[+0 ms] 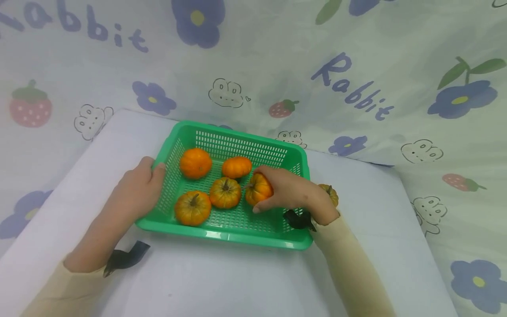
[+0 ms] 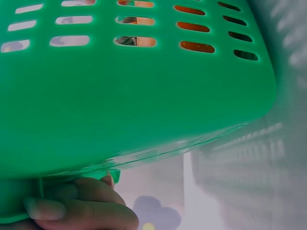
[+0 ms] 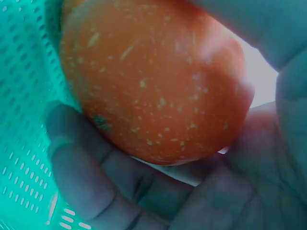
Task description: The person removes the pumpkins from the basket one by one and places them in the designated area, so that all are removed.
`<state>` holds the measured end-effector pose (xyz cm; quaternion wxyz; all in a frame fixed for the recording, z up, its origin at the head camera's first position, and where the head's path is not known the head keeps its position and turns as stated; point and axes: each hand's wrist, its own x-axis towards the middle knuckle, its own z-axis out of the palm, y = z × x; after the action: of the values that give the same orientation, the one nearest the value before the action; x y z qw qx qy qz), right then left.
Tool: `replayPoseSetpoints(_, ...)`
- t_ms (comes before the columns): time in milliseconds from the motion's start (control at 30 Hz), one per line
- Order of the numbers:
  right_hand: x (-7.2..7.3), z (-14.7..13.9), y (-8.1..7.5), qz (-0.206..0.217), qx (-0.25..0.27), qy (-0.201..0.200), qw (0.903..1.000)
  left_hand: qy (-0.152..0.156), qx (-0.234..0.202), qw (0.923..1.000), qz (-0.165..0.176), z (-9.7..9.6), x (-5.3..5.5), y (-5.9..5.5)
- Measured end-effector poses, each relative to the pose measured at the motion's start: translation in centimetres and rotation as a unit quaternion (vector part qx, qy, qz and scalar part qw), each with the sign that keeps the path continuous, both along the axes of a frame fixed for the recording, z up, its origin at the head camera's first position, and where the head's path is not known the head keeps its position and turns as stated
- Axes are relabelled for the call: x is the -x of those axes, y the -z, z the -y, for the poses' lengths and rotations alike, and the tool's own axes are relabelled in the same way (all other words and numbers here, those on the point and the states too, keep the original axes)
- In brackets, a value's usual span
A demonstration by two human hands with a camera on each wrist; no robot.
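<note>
A green plastic basket (image 1: 229,237) with slotted walls sits on the white table, small orange pumpkins inside it. My left hand (image 1: 138,187) grips its left rim; in the left wrist view, curled fingers (image 2: 91,211) show at the rim beside the basket's outer wall (image 2: 134,96). Over the right half of the basket, my right hand (image 1: 287,189) holds a small pumpkin (image 1: 259,189) between thumb and fingers, its stem pointing left. The right wrist view shows the speckled orange underside of that pumpkin (image 3: 158,86), with fingers curved around it.
Also in the basket are an orange pumpkin (image 1: 196,163) at back left, another (image 1: 236,167) at the back, a greenish-orange one (image 1: 225,193) mid-basket and one (image 1: 192,208) at front left. Outside, a pumpkin (image 1: 330,193) lies right of the basket, partly behind my right wrist. Printed cloth (image 1: 253,57) hangs behind.
</note>
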<state>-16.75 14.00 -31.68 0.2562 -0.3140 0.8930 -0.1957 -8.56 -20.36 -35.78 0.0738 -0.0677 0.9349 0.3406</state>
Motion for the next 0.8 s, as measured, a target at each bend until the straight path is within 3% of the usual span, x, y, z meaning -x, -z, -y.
replayPoseSetpoints(300, -1.2, -1.5, -1.3, -0.055, 0.055, -0.004, 0.9969, 0.001, 0.002, 1.0, -0.001, 0.1, 0.0, -0.1)
replayPoseSetpoints(800, -3.3, -4.3, -2.3, -0.06, 0.066, 0.043, 0.9951, 0.002, 0.001, 1.0, 0.0, 0.0, 0.0, -0.1)
